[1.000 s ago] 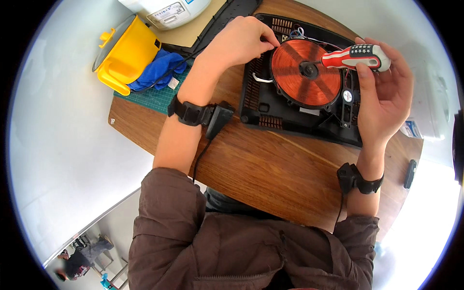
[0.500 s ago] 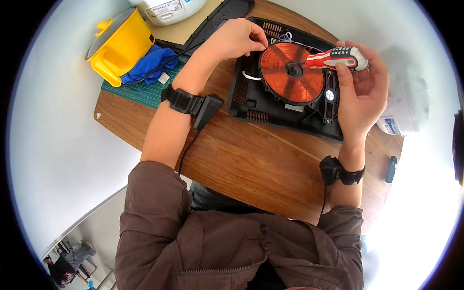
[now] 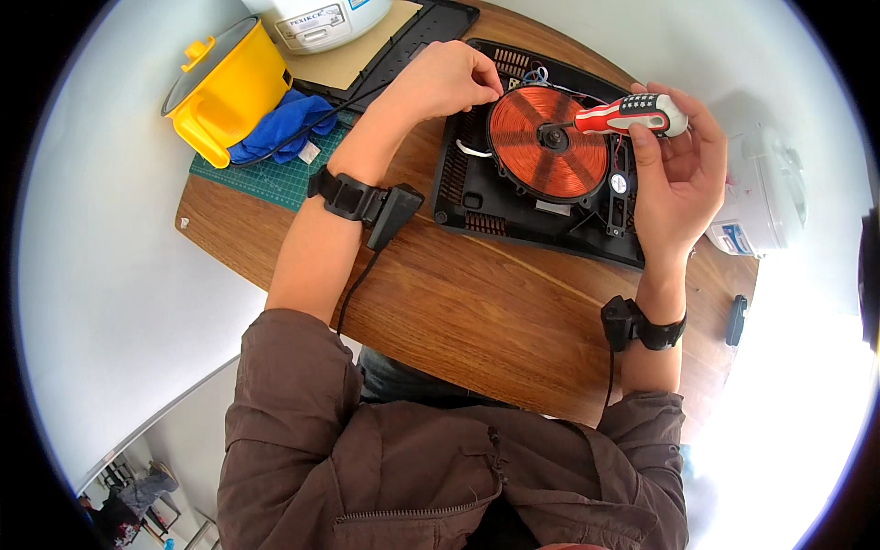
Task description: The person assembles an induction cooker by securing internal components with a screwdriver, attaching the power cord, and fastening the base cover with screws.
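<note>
Right hand (image 3: 674, 174) fingers closed around red screwdriver (image 3: 632, 113), tip at copper coil (image 3: 547, 144) centre.

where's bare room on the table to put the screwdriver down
The bare wood between the black cooker base and the table's near edge, between the forearms, is free. The far left is crowded: yellow pot, blue cloth, green mat. The right hand holds the screwdriver over the copper coil.

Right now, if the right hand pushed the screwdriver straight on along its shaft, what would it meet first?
The right hand holds the red and white screwdriver pointing left; its tip sits at the dark hub of the copper coil, seemingly touching it already, though depth is unclear.
</note>
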Action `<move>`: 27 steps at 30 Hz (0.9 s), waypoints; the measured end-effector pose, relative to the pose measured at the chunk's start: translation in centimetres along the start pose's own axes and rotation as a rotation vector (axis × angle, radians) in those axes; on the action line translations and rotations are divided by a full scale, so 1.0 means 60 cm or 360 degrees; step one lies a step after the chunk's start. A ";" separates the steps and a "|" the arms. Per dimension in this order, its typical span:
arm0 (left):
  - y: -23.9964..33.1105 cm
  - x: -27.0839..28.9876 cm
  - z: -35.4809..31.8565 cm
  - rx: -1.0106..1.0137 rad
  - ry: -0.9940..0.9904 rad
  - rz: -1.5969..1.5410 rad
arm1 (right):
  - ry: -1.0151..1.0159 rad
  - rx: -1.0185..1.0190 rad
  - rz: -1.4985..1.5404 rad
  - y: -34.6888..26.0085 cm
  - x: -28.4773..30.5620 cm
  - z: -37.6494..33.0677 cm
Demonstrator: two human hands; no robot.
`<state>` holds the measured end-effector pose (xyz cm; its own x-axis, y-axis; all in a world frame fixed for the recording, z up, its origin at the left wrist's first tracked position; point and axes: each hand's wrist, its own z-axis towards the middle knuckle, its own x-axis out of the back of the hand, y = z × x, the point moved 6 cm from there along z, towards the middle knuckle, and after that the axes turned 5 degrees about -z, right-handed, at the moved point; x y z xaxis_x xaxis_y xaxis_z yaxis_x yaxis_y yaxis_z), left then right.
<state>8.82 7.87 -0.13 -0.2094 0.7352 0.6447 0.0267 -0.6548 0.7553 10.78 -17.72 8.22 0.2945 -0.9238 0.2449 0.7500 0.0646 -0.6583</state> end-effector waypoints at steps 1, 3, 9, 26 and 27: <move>0.001 0.002 -0.001 0.0009 -0.0007 0.0009 | -0.0005 -0.0002 -0.0011 0.000 0.000 0.000; 0.000 0.001 0.000 0.0023 -0.0019 0.0001 | -0.0002 -0.0004 0.0009 0.000 0.000 0.001; -0.007 -0.003 0.002 0.0049 -0.0012 -0.0043 | 0.0149 0.0068 0.0022 -0.023 0.008 0.013; -0.005 0.004 0.008 0.0049 -0.0056 -0.0063 | 0.0030 0.0098 -0.0198 -0.035 -0.105 0.109; -0.006 0.001 0.008 0.0080 -0.0082 -0.0060 | 0.0041 0.0074 -0.0180 -0.030 -0.101 0.104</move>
<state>9.25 8.23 -0.30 -0.1608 0.7682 0.6197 0.0690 -0.6176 0.7835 11.34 -9.88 12.38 0.1914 -0.9355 0.2972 0.8044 -0.0240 -0.5936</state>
